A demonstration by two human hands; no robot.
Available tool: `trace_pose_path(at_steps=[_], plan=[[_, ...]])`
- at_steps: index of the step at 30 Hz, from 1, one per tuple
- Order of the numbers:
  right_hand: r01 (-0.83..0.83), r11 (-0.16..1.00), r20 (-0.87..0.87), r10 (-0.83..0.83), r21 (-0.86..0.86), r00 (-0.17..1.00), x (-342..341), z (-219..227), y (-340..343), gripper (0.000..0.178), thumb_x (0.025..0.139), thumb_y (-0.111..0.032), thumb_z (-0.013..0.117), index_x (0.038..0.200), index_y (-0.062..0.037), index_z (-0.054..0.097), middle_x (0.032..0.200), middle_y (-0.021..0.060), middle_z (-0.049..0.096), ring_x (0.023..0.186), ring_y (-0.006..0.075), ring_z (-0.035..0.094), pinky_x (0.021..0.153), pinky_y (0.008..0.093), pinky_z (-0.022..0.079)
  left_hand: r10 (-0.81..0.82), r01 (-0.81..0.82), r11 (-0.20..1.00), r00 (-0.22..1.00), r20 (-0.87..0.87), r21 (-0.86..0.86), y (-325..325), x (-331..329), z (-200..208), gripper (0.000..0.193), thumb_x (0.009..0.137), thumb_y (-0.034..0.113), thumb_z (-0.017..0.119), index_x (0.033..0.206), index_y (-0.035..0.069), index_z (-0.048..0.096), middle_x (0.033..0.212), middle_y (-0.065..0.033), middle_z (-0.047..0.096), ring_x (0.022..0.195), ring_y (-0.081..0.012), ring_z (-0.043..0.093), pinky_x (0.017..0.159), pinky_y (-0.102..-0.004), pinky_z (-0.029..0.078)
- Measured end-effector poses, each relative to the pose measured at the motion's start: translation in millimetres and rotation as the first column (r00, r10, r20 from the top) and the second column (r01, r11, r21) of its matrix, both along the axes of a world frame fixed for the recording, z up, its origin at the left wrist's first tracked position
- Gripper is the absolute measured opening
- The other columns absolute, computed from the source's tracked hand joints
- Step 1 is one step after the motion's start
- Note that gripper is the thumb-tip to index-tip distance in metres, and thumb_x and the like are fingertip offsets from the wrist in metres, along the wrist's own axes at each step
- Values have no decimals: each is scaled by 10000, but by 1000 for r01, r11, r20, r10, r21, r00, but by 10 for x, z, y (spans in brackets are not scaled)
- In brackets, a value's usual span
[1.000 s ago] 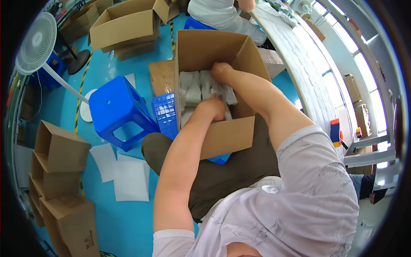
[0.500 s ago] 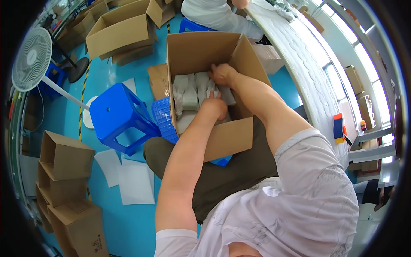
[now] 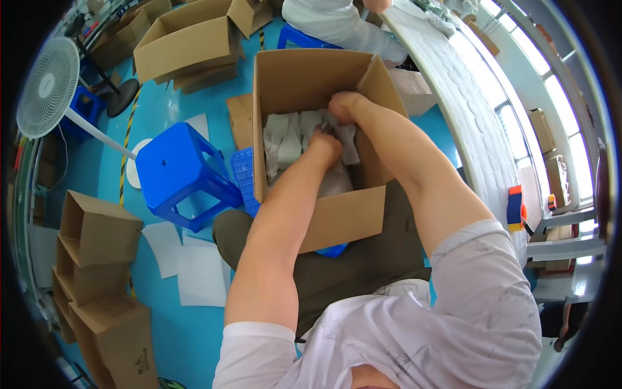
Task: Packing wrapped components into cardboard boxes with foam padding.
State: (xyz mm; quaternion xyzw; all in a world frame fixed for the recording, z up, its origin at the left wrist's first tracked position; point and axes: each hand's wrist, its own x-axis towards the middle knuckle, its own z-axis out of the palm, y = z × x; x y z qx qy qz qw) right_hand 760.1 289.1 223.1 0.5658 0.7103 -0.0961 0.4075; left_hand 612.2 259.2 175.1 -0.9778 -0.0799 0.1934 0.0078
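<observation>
An open cardboard box (image 3: 311,74) stands in front of my knees, its near flap folded outward. Inside, several white wrapped packets (image 3: 283,136) are lined up along the far left part, above more pale wrapping. My left hand (image 3: 327,148) is down in the middle of the box, fingers curled at the packets on the right of the row. Beside the right inner wall, my right hand (image 3: 348,107) bends over the same rightmost packet (image 3: 347,144), its fingers closed and partly hidden.
A blue stool (image 3: 170,162) and a white fan (image 3: 48,87) stand to the left. Empty cardboard boxes (image 3: 100,227) are stacked at the lower left, near white sheets (image 3: 202,275) on the floor. A long white-covered table (image 3: 473,110) runs along the right; a seated person (image 3: 330,23) is ahead.
My right hand has shifted slightly right and its fingers have curled in. My left hand has reached a little farther in, toward the rightmost packets, which have moved slightly.
</observation>
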Motion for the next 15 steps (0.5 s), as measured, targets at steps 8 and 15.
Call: trace_pose_path(at_steps=[8, 15], plan=[[75, 921, -8, -78, 382, 997, -78, -124, -259, 355, 916, -278, 582, 1145, -39, 711, 1180, 206, 706, 1088, 316, 705, 894, 421, 569, 110, -20, 960, 944, 310, -279, -137, 466, -801, 492, 1007, 338, 506, 1456, 155, 584, 1577, -68, 472, 1528, -255, 313, 1234, -564, 153], [41, 875, 8, -51, 482, 999, -344, -137, -186, 314, 933, -218, 561, 1168, -81, 719, 1139, 172, 734, 1074, 288, 716, 888, 417, 575, 705, 892, 131, 223, 674, -432, 189, 823, -1992, 500, 1021, 317, 474, 1475, 123, 557, 1598, -96, 436, 1520, -278, 326, 1224, -541, 207]])
